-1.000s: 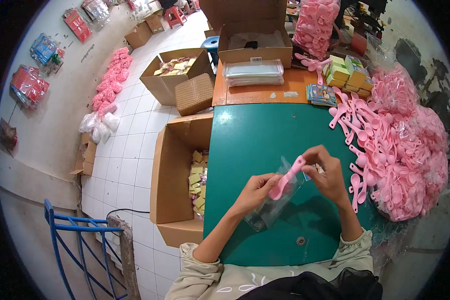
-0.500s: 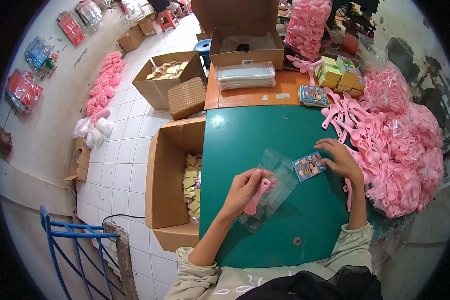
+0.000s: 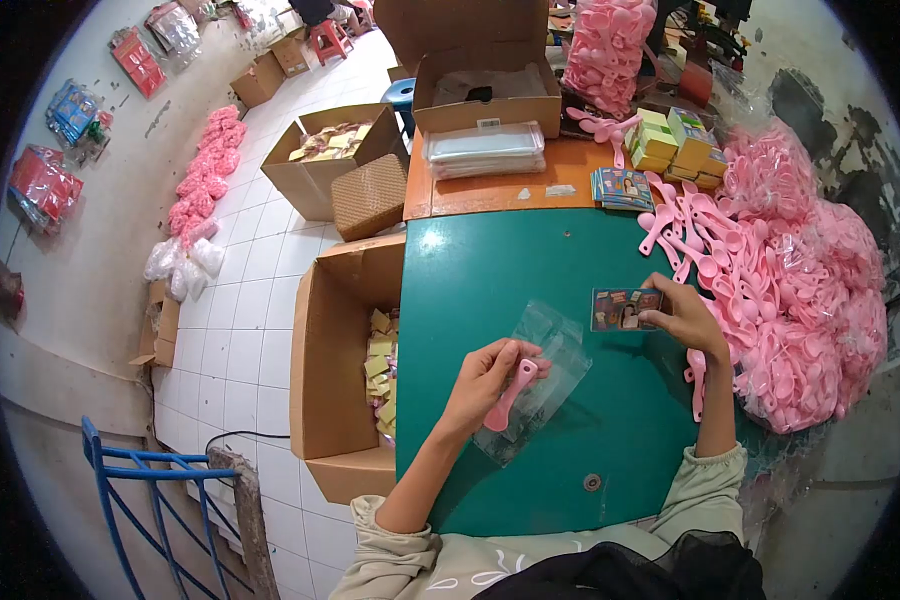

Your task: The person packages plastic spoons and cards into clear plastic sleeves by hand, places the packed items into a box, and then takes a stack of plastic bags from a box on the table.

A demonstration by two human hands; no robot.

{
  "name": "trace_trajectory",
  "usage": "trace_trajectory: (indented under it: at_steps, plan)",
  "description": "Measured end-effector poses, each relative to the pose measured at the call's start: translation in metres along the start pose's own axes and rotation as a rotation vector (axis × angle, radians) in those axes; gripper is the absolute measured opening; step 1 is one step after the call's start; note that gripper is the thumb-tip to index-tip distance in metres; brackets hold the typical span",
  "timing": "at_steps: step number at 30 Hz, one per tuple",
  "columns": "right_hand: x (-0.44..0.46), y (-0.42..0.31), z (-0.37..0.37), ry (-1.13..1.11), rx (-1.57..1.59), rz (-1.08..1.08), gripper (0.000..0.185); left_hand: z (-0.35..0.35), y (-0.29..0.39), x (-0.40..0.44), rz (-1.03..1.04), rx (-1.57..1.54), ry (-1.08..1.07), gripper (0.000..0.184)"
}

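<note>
My left hand is closed on the near side of a clear plastic bag. A pink spoon lies at its fingers, handle end up; I cannot tell whether it is inside the bag or on top. To the right, my right hand pinches a small blue printed card by its right edge, tilted up from the green table. A loose heap of pink spoons lies beyond and to the right of this hand.
Large bags of pink spoons crowd the right side. At the back are stacked blue cards, yellow-green boxes, a pile of clear bags and an open carton. A cardboard box with packed pieces stands left of the table.
My right hand has closed on the card and tilted it up off the table; before, its fingers were spread over it. My left hand stays almost still with the bag and spoon.
</note>
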State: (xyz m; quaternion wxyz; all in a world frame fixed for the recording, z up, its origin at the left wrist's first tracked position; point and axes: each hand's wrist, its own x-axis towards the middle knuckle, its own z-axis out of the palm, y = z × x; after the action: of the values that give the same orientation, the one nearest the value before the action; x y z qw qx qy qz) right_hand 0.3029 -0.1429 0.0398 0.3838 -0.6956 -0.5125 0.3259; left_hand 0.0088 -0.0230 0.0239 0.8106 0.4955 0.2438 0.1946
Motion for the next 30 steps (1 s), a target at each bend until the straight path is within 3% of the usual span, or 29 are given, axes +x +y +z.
trace_trajectory:
  at_steps: [1,8,11,15,17,20,23,25,28,30]
  plan:
    - [-0.002,-0.01,-0.001,-0.01,-0.06,-0.006,0.023,0.0,-0.001,0.0,0.002,0.0,-0.008,0.035]
    - [-0.008,-0.06,0.035,-0.315,0.282,-0.028,0.031,0.007,-0.006,0.002,0.175,0.225,-0.105,0.032]
    - [-0.011,-0.073,0.039,-0.431,0.22,-0.075,0.035,0.012,0.005,-0.003,0.01,0.262,-0.109,0.033]
    - [-0.034,-0.084,0.009,-0.256,0.229,0.111,0.031,0.007,0.002,-0.003,0.04,0.177,-0.053,0.033]
    - [-0.058,-0.07,-0.035,-0.251,0.112,-0.016,0.022,0.005,0.006,-0.004,0.018,0.163,-0.017,0.033]
    - [-0.109,-0.071,-0.125,0.0,0.087,-0.206,0.026,0.004,0.011,-0.005,0.02,0.125,-0.041,0.034]
    - [-0.142,-0.045,-0.221,0.472,-0.285,0.1,0.027,0.006,0.01,-0.005,0.028,0.148,-0.075,0.034]
    - [-0.149,-0.024,-0.254,0.618,-0.661,0.308,0.029,0.008,0.011,-0.007,0.057,0.159,-0.091,0.035]
    - [-0.132,-0.02,-0.228,0.764,-1.086,0.318,0.034,0.012,0.009,-0.008,0.072,0.163,-0.097,0.035]
    - [-0.104,-0.035,-0.161,0.748,-0.88,0.108,0.038,0.012,0.012,-0.006,0.073,0.183,-0.112,0.034]
